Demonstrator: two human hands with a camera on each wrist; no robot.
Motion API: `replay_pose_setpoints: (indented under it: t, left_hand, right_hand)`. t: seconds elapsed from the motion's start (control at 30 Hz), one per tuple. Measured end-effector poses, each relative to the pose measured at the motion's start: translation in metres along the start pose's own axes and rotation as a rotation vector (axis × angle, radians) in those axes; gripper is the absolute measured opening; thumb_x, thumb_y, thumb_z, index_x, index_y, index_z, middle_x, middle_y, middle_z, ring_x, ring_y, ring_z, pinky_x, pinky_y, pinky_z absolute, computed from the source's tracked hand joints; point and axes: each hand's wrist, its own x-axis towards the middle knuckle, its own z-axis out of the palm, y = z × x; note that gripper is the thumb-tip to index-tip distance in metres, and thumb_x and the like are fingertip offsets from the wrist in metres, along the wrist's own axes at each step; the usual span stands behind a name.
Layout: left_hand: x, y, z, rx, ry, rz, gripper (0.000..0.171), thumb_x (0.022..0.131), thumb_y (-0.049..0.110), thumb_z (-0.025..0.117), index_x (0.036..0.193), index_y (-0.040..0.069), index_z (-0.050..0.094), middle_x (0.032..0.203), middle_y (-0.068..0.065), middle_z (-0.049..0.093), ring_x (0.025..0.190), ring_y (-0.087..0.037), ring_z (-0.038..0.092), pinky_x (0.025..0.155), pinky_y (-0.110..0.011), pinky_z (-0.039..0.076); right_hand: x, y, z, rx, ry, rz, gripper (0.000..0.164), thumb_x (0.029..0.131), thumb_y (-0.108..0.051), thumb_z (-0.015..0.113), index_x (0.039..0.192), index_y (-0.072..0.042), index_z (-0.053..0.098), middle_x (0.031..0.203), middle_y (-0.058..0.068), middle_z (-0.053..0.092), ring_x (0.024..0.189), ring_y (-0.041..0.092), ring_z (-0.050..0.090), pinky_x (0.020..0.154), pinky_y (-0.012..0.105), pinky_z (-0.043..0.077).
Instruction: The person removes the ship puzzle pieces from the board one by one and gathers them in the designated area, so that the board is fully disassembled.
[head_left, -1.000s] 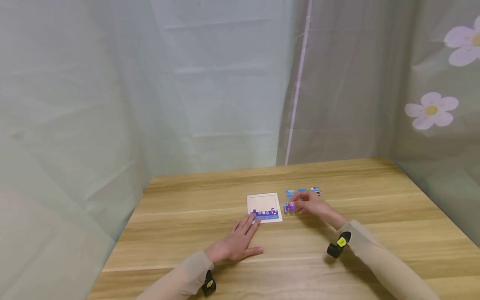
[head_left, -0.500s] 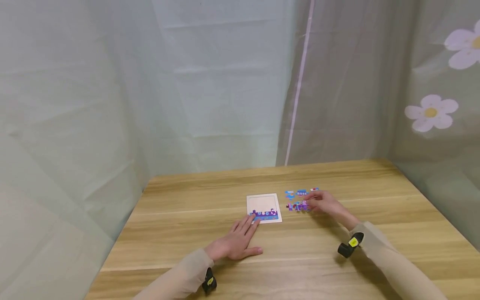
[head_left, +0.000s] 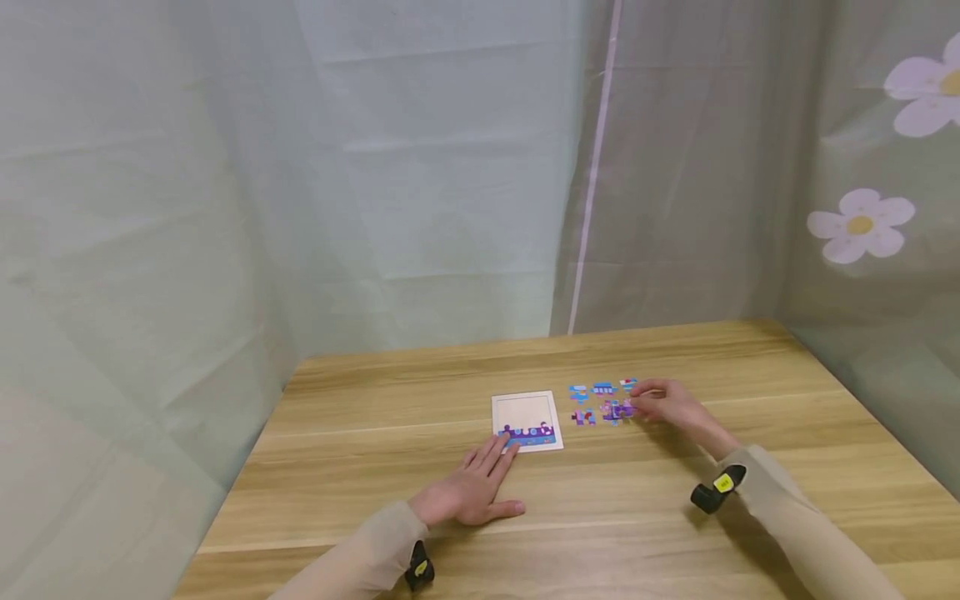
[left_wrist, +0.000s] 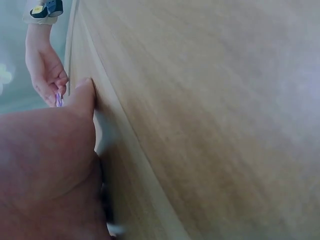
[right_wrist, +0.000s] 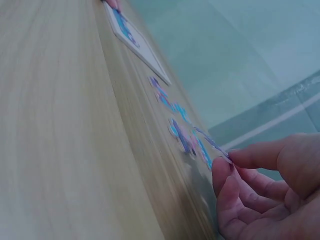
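My left hand [head_left: 476, 487] lies flat with straight fingers, its fingertips on the lower left corner of a white-framed jigsaw board [head_left: 523, 410]. Along the board's bottom runs a joined strip of blue and purple puzzle pieces [head_left: 534, 437]; above it the pale backing shows. To the right, my right hand [head_left: 675, 414] pinches a thin purple puzzle piece [right_wrist: 214, 143] between thumb and fingers. It is held just over other loose pieces [right_wrist: 180, 135], tilted in the right wrist view. The left wrist view shows mostly the left thumb [left_wrist: 82, 97] and the tabletop.
Loose puzzle pieces lie right of the board: a blue one [head_left: 603, 388], another blue one [head_left: 578, 392], one with red and blue [head_left: 628, 383] and a purple-pink one [head_left: 583, 417]. The wooden table [head_left: 360, 417] ends at pale hanging sheets [head_left: 450, 208].
My right hand has moved to the right over the loose pieces with the purple puzzle piece, uncovering pieces beneath its earlier place. The left hand stays on the board's corner.
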Motion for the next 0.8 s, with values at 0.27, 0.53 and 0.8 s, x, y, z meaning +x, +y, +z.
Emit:
replay_pose_setpoints:
  t: [0.27, 0.53, 0.8]
  left_hand:
    - [0.0, -0.005, 0.004, 0.025, 0.011, 0.01, 0.092, 0.093, 0.067, 0.037, 0.156, 0.009, 0.005, 0.163, -0.016, 0.0, 0.151, -0.033, 0.004, 0.12, -0.053, 0.018]
    - [-0.003, -0.004, 0.002, 0.034, 0.035, 0.024, 0.093, 0.092, 0.071, 0.033, 0.156, 0.009, 0.007, 0.163, -0.017, 0.004, 0.151, -0.033, 0.008, 0.119, -0.053, 0.021]
    - [-0.012, 0.006, -0.017, 0.013, -0.003, 0.006, 0.089, 0.094, 0.065, 0.039, 0.156, 0.007, 0.01, 0.163, -0.017, 0.008, 0.15, -0.033, 0.011, 0.119, -0.052, 0.022]
  right_hand:
    - [-0.005, 0.002, -0.015, -0.02, 0.023, 0.028, 0.04, 0.094, -0.012, 0.059, 0.121, 0.017, 0.051, 0.082, -0.004, 0.071, 0.071, 0.005, 0.064, 0.063, 0.023, 0.051]
    - [-0.003, 0.002, -0.018, -0.069, 0.027, 0.054, 0.036, 0.094, -0.011, 0.06, 0.117, 0.016, 0.053, 0.083, -0.002, 0.07, 0.073, 0.004, 0.062, 0.064, 0.023, 0.051]
    - [0.001, 0.002, -0.014, -0.117, 0.059, 0.062, 0.032, 0.088, -0.008, 0.066, 0.11, 0.013, 0.057, 0.083, -0.001, 0.069, 0.07, 0.006, 0.06, 0.06, 0.023, 0.05]
